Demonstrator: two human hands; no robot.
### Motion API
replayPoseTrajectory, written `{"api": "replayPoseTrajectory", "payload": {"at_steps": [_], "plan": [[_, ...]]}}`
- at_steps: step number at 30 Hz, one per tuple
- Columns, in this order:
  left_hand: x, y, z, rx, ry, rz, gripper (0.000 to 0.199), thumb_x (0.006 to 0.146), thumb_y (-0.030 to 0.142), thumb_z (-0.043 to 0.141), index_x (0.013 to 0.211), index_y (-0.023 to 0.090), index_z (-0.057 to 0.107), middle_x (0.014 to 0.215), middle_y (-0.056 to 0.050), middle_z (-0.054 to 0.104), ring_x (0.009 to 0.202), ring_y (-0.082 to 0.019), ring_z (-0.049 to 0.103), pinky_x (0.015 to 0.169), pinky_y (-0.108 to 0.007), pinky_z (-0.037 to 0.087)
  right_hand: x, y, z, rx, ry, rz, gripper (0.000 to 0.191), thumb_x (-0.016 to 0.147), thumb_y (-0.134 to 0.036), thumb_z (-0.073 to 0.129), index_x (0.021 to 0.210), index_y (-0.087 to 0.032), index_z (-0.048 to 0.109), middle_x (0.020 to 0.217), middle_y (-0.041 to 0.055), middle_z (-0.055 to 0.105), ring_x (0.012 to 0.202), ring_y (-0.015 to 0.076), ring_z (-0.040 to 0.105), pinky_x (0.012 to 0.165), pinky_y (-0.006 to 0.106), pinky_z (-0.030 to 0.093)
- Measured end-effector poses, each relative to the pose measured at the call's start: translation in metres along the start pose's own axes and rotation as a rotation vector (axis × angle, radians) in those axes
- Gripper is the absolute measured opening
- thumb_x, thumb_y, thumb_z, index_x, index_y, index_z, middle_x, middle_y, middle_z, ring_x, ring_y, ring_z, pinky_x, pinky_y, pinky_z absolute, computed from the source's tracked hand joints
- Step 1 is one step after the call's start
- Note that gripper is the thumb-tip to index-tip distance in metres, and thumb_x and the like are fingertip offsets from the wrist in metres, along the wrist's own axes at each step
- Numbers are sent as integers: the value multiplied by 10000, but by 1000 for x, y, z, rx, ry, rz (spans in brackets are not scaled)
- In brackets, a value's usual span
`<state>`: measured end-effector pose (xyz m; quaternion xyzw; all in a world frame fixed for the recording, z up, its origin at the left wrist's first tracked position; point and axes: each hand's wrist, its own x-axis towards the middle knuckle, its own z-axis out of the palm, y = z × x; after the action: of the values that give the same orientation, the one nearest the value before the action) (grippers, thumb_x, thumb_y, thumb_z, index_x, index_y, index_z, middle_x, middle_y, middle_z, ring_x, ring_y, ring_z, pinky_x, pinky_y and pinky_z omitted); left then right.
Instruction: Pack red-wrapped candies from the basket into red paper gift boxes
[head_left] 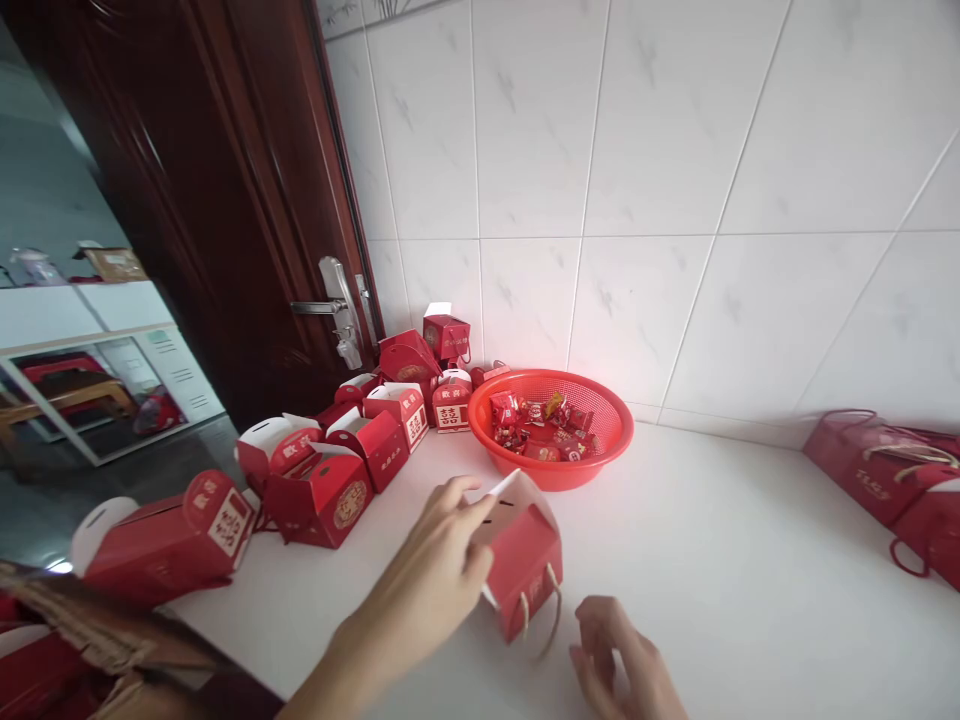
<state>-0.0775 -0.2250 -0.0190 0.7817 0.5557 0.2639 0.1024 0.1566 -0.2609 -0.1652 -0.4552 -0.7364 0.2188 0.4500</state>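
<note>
A red cardboard gift box (523, 555) with a white inside and twisted cord handles sits on the white tabletop in front of me. My left hand (450, 555) grips its left side, with the index finger along the raised white flap and the thumb lower down by the edge. Just right of the box, my right hand (619, 650) is apart from it, loosely curled, with a gap between thumb and fingers and nothing in it. Behind the box stands a red plastic basket (616, 440) holding several red-wrapped sweets (566, 440).
Several similar red boxes (319, 500) crowd the table's left side back to the wall. Red bags or boxes with cords (862, 480) lie at the far right. A brown carton (112, 630) stands at the lower left. A dark wooden door (225, 150) adjoins the tiled wall (660, 150).
</note>
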Motion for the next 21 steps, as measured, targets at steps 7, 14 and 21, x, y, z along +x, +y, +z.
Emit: {"api": "replayPoseTrajectory", "payload": {"at_steps": [7, 14, 21], "plan": [[31, 42, 32, -7, -177, 67, 341, 973, 319, 381, 1039, 129, 657, 1109, -160, 565, 1085, -304, 572, 914, -423, 493, 14, -6, -9, -1, 149, -129, 288, 1035, -314, 402, 1313, -280, 470, 878, 17, 613, 613, 125, 557, 619, 252, 543], [48, 57, 21, -4, -334, 151, 275, 931, 276, 435, 733, 190, 606, 904, -67, 537, 665, -171, 551, 631, -304, 403, 16, -1, -9, -116, 136, -234, 424, 1039, -324, 384, 1462, -297, 383, 863, 26, 598, 589, 138, 590, 553, 242, 543], [67, 47, 5, 51, -425, 188, 353, 947, 356, 430, 681, 196, 598, 819, -38, 524, 740, -183, 579, 694, -286, 417, 15, 4, -8, -196, 156, -285, 366, 1044, -358, 364, 1370, -205, 430, 747, 2, 569, 508, 123, 515, 524, 237, 516]]}}
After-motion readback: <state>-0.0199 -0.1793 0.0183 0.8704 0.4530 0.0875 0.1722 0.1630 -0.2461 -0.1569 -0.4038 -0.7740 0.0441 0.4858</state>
